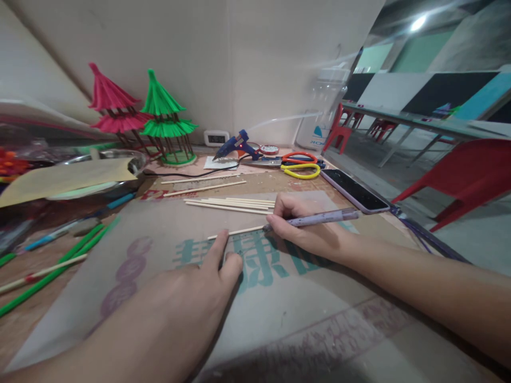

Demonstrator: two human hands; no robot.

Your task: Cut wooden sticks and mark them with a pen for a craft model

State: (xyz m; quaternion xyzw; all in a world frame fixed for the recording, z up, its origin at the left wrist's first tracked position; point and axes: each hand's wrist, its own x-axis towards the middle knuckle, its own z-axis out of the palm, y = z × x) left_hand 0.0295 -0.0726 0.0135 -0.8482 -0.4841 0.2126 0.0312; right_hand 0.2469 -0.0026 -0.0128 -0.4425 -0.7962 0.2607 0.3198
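Note:
My right hand grips a pale purple pen, its tip down at the right end of a thin wooden stick. On that stick's left part rests the stretched index finger of my left hand; the thumb is apart from it and the other fingers are mostly hidden. Something see-through, perhaps a ruler, lies along the stick's near side. Just beyond, several similar sticks lie side by side, their right ends hidden behind my right hand. Under everything is a translucent sheet over printed cardboard.
Farther back are a blue glue gun, scissors, a small digital clock and a phone. Green and pink pagoda models stand at the back left. Green fuzzy stems and a metal bowl are left.

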